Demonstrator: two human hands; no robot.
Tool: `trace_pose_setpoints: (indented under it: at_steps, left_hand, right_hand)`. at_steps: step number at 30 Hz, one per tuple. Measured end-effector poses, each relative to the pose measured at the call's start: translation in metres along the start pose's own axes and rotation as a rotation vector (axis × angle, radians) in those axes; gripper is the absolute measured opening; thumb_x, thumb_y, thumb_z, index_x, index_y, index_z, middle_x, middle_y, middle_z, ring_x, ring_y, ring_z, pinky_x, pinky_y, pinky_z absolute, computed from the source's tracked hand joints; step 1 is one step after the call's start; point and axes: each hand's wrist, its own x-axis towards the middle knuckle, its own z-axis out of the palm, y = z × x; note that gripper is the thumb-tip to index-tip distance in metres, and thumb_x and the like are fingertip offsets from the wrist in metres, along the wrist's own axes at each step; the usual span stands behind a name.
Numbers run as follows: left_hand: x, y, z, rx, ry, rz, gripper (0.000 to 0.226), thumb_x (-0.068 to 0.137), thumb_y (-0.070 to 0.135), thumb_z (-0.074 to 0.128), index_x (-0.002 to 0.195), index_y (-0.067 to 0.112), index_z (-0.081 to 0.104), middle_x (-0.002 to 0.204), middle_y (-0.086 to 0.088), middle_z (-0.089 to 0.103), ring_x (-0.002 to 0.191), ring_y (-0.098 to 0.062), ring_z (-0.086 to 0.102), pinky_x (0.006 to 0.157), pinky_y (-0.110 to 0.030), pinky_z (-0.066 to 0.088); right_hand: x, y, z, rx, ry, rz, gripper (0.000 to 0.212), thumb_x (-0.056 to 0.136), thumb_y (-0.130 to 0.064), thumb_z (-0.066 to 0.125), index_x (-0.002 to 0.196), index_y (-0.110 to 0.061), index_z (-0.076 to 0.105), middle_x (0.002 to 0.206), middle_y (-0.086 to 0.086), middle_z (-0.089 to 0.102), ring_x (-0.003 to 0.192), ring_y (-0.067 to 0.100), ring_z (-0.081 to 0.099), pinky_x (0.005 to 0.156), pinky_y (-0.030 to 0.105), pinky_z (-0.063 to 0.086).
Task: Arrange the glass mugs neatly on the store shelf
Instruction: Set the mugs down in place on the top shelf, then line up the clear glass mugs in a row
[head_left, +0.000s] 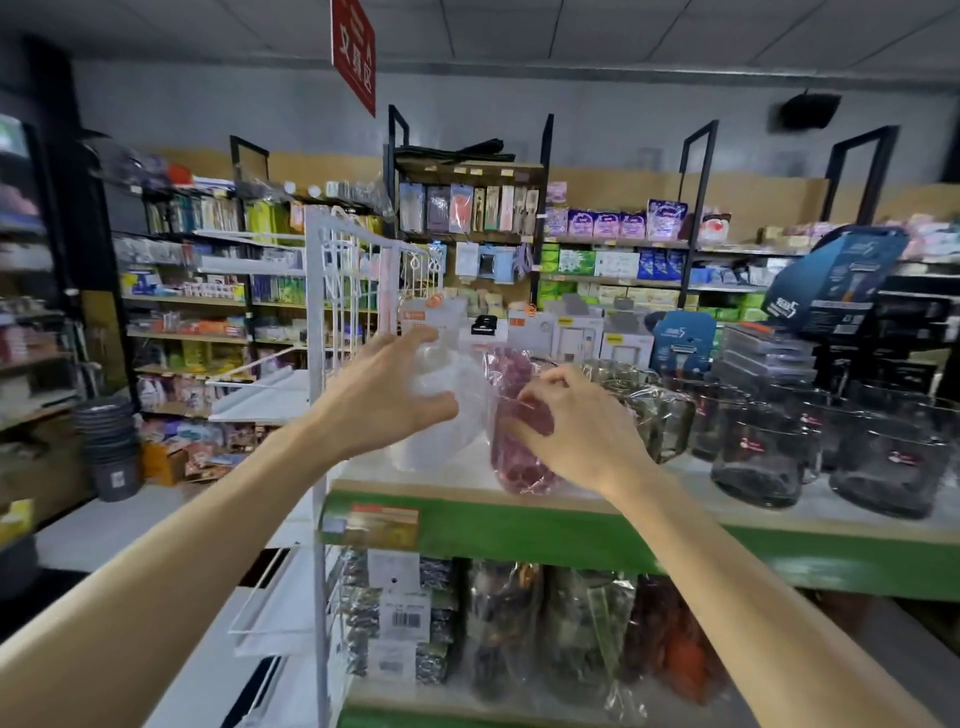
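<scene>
Glass mugs: 1 clear (441, 410), 1 purple (519, 441)

Clear glass mug in plastic wrap (436, 410), pale and whitish, stands upright at the left end of the shelf (519, 525), near its front edge. Pink mug in plastic wrap (519, 415) just to its right, touching or nearly so, also upright, crinkled film around it. Further right, greenish wrapped mugs (654, 410) set back from the edge. Beyond them a group of dark smoky glass mugs (810, 441), unwrapped, upright, small red-and-white labels on their sides, packed close in rows toward the shelf's right end.
</scene>
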Motion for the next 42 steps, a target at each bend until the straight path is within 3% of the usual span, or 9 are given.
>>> trace_pose_setpoints:
  at_steps: [8,11,19,23,26,31,34,39,42]
  left_hand:
    - [0.025,-0.02,0.032,0.13,-0.284,0.097,0.067,0.085,0.042,0.058,0.148,0.037,0.036,0.152,-0.002,0.043,0.136,-0.024,0.037,0.105,-0.04,0.034]
    - [0.033,-0.029,0.033,0.184,-0.355,0.093,0.068,0.08,0.051,0.048,0.146,0.044,0.034,0.15,-0.002,0.047,0.136,-0.024,0.039,0.107,-0.045,0.037]
    - [0.043,-0.029,0.025,0.303,-0.482,0.15,0.064,0.096,0.032,0.053,0.153,0.034,0.026,0.156,-0.006,0.039,0.14,-0.028,0.037,0.113,-0.043,0.031]
    - [0.045,-0.024,0.021,0.329,-0.538,0.146,0.069,0.096,0.025,0.053,0.155,0.033,0.02,0.161,-0.006,0.03,0.144,-0.028,0.031,0.115,-0.042,0.027]
    - [0.043,-0.014,0.017,0.376,-0.515,0.142,0.076,0.091,0.031,0.057,0.156,0.033,0.018,0.165,-0.007,0.02,0.15,-0.028,0.018,0.119,-0.048,0.019]
    - [0.035,0.024,0.031,0.27,-0.198,0.299,0.073,0.089,0.058,0.04,0.156,0.031,0.024,0.165,-0.002,0.021,0.151,-0.024,0.018,0.12,-0.053,0.016]
    - [0.034,0.054,0.058,0.293,-0.161,0.42,0.065,0.097,0.059,0.039,0.154,0.029,0.028,0.162,0.0,0.03,0.146,-0.021,0.029,0.116,-0.05,0.021]
    - [0.04,0.062,0.092,0.357,-0.246,0.433,0.058,0.1,0.05,0.043,0.153,0.031,0.028,0.159,0.002,0.035,0.142,-0.022,0.038,0.113,-0.049,0.031]
    - [0.041,0.062,0.098,0.378,-0.225,0.401,0.054,0.101,0.047,0.042,0.152,0.033,0.029,0.156,0.004,0.04,0.137,-0.025,0.044,0.11,-0.05,0.036]
  right_hand:
    - [0.002,0.009,-0.001,0.063,-0.059,0.003,0.039,0.094,-0.042,0.06,0.125,-0.02,0.059,0.15,0.01,0.038,0.127,0.033,0.051,0.106,0.051,0.045]
    - [0.002,0.014,-0.001,0.093,-0.079,-0.011,0.034,0.094,-0.043,0.06,0.121,-0.023,0.06,0.152,0.012,0.035,0.13,0.034,0.048,0.107,0.053,0.044]
    - [0.004,0.018,0.005,0.114,-0.064,-0.043,0.039,0.094,-0.045,0.058,0.127,-0.024,0.057,0.145,0.009,0.044,0.128,0.028,0.048,0.107,0.044,0.04]
    - [0.002,0.017,0.006,0.12,-0.056,-0.022,0.05,0.091,-0.052,0.059,0.133,-0.026,0.053,0.145,0.007,0.044,0.124,0.027,0.051,0.106,0.051,0.046]
    - [0.0,0.022,0.0,0.109,0.03,-0.014,0.056,0.093,-0.062,0.047,0.138,-0.028,0.049,0.154,0.007,0.038,0.139,0.025,0.038,0.113,0.051,0.029]
    - [0.003,0.059,-0.015,0.059,0.275,0.135,0.038,0.104,-0.035,0.036,0.131,-0.017,0.056,0.138,0.01,0.054,0.128,0.024,0.05,0.108,0.038,0.034]
    - [0.005,0.082,-0.017,-0.044,0.185,0.239,0.038,0.104,-0.035,0.036,0.137,-0.024,0.051,0.144,0.01,0.05,0.133,0.029,0.046,0.113,0.048,0.033]
    - [0.01,0.096,-0.015,-0.12,0.013,0.24,0.045,0.1,-0.057,0.032,0.14,-0.043,0.046,0.15,0.006,0.049,0.14,0.029,0.041,0.116,0.062,0.024]
    - [0.012,0.099,-0.01,-0.121,-0.044,0.22,0.051,0.095,-0.066,0.029,0.139,-0.046,0.045,0.139,0.006,0.058,0.13,0.032,0.05,0.107,0.063,0.036]
